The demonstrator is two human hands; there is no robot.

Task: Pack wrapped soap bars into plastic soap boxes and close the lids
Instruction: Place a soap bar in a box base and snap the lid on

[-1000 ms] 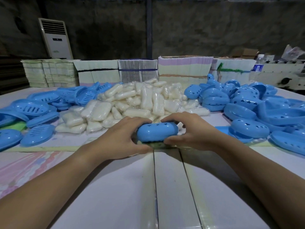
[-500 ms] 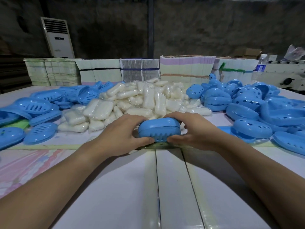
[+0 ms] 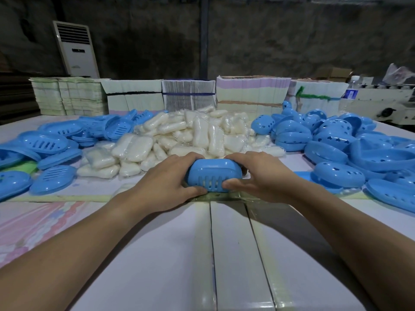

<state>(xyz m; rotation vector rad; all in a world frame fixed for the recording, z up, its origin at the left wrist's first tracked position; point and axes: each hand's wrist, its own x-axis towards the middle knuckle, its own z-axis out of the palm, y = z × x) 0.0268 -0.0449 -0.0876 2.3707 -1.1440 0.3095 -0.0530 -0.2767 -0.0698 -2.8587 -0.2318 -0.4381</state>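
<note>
- Closed blue oval plastic soap box (image 3: 214,173) at the near middle of the white table (image 3: 157,254), tilted, slotted side facing the camera.
- Left hand (image 3: 166,180) and right hand (image 3: 258,173) curled round its ends, thumbs pressing the near edge.
- Just behind: heap of white plastic-wrapped soap bars (image 3: 179,135).

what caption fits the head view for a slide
Both hands, left and right, grip a blue soap box.

Both bare forearms are stretched forward and angled inward. The left hand (image 3: 166,184) is curled round the left end of the blue soap box (image 3: 214,173), thumb below and fingers above. The right hand (image 3: 261,176) is wrapped likewise round the box's right end.
</note>
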